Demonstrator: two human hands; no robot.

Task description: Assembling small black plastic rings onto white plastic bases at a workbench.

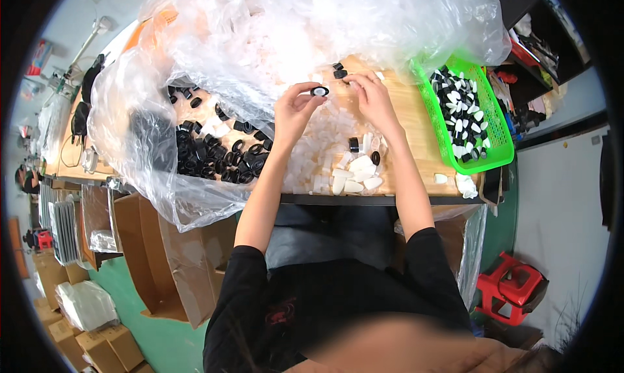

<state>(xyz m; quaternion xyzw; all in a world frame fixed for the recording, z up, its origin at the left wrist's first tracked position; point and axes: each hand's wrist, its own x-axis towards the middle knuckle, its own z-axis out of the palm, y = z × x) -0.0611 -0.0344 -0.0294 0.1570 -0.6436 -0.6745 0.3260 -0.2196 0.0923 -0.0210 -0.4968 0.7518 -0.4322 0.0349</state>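
My left hand [296,107] pinches a round black ring with a white centre [319,91] between thumb and fingertips, above the middle of the table. Just right of it, my right hand [372,98] has its thumb and fingers brought together. What lies between those fingertips, if anything, is too small to make out. Right beside them are a couple of small black caps [339,73]. Between my forearms lie a heap of translucent small pieces [305,148], several white oval pieces [356,173] and a black ring [375,158].
At left, many black rings [218,158] lie in an opened clear plastic bag [146,171]. More plastic sheeting [390,15] covers the back. A green basket [448,153] holding black and white pieces stands at right. Cardboard boxes [146,256] and a red stool [513,282] are below.
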